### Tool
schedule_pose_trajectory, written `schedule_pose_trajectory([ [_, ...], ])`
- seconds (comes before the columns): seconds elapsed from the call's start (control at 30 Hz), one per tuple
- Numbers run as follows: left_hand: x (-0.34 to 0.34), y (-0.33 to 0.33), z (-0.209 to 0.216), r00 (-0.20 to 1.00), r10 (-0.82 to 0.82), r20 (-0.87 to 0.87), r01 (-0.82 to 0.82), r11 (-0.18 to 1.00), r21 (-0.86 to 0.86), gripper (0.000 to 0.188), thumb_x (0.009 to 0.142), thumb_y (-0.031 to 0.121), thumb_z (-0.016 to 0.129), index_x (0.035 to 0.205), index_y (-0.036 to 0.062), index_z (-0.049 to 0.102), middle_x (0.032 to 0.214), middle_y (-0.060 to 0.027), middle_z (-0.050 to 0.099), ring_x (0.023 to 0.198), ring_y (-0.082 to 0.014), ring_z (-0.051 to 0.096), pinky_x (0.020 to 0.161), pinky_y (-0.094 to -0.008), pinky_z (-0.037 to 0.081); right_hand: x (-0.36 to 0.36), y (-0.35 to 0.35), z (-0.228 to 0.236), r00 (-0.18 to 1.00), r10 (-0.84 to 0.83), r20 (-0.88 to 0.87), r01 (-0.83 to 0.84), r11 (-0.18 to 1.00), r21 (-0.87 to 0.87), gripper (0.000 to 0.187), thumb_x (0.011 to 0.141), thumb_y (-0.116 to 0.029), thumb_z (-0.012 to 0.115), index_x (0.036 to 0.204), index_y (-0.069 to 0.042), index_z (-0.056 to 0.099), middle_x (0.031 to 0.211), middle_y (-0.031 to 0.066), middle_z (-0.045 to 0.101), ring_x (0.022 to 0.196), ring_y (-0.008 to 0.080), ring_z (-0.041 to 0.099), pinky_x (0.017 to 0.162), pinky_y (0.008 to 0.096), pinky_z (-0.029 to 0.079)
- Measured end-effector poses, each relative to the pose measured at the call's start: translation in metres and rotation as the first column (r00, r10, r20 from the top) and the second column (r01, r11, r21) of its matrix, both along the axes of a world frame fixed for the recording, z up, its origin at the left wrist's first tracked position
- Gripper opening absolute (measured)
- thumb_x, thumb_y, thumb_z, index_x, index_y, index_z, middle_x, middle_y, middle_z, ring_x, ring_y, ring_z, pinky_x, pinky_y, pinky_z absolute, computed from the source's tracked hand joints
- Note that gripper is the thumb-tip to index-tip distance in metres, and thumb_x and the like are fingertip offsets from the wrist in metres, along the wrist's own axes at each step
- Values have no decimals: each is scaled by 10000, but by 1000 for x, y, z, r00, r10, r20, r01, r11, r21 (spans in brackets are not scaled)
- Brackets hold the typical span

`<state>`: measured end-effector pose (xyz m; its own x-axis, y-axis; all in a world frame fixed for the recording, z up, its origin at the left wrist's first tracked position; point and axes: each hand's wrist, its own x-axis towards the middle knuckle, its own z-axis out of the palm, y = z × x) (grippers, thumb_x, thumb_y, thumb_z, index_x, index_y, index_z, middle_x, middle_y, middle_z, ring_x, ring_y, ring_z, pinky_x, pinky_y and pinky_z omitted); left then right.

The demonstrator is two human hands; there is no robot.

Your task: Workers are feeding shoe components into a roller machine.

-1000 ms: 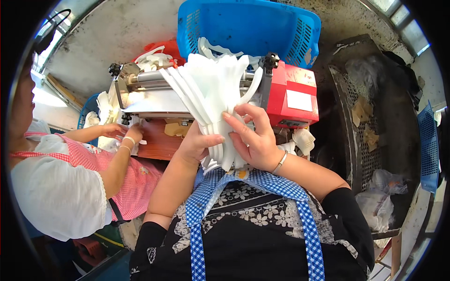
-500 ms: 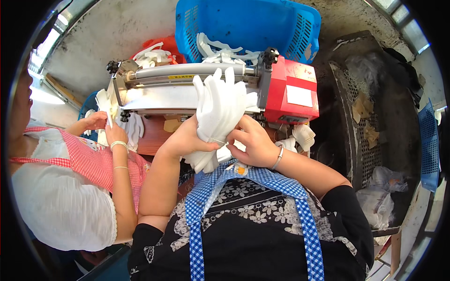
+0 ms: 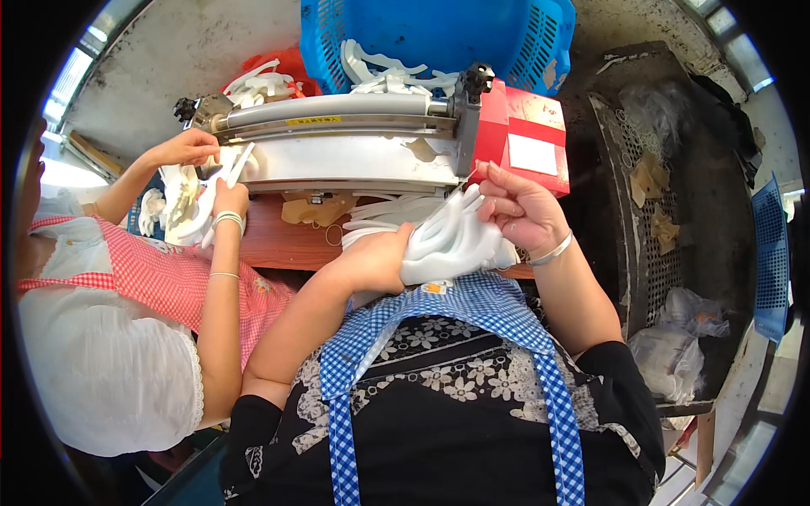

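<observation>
Bundle [image 3: 451,243] of white, curved strips, held in front of the person's waist at the near edge of the table [image 3: 291,240]. From their smooth, foam-like look, the strips may be judged light, soft and easily bent; dents are likelier than breaks, and slipping of one strip over another is to be expected if the grasp is slackened. Hold is best taken around the whole stack, near its middle, with even and gentle pressure. The left side of the bundle is gripped by the left hand [image 3: 380,257], whose thumb is laid along the top and whose other fingers are mostly hidden. The right hand [image 3: 530,212] is raised at the far right end, its fingers partly curled; whether anything thin is pinched at their tips cannot be told. Beyond the bundle, loose strips [image 3: 371,221] are spread on the table, with a rubber band [image 3: 335,235] just to their left. Farther off, a roller machine [image 3: 337,160] with a red housing [image 3: 523,126] is backed by a blue basket [image 3: 439,42]. At the left, white pieces [image 3: 202,211] are handled by a co-worker [image 3: 126,363].
</observation>
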<state>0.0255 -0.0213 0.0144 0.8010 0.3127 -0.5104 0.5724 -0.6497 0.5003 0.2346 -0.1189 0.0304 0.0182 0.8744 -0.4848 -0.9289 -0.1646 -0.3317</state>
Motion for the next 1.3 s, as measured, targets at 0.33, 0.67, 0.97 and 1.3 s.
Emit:
schedule_pose_trajectory([
  [0.33, -4, 10, 48, 955, 125, 271, -173, 971, 162, 576, 593, 274, 678, 1072, 61, 439, 910, -175, 584, 863, -344, 547, 727, -396, 442, -13, -31, -102, 205, 82, 975, 87, 991, -102, 128, 756, -162, 571, 804, -50, 610, 612, 15, 575, 532, 113, 527, 508, 248, 418],
  [0.67, -16, 31, 16, 662, 650, 372, -206, 635, -745, 703, 523, 97, 734, 1150, 30, 422, 1004, -110, 565, 932, -237, 550, 795, -328, 438, 19, -39, -75, 939, 190, -285, -12, 850, 527, 201, 851, -186, 492, 920, -7, 555, 648, 10, 520, 603, 68, 497, 556, 158, 418],
  [0.97, 18, 8, -53, 983, -88, 164, 28, 940, 341, 782, 561, 318, 744, 1189, 46, 364, 1205, -224, 373, 1132, -379, 358, 933, -436, 309, 28, -65, -84, -623, 281, 730, 144, 958, -246, 278, 672, -167, 650, 896, -17, 581, 878, 128, 574, 787, 283, 566, 693, 353, 460],
  [1.3, 15, 11, -48, 892, -163, 421, 109, 983, 150, 391, 641, 125, 666, 1001, 38, 540, 1051, -119, 519, 1010, -284, 487, 837, -339, 413, -12, -17, -17, -350, -378, 857, -106, 925, 365, 254, 706, 39, 609, 945, 6, 533, 835, 79, 558, 713, 152, 565, 599, 233, 457],
])
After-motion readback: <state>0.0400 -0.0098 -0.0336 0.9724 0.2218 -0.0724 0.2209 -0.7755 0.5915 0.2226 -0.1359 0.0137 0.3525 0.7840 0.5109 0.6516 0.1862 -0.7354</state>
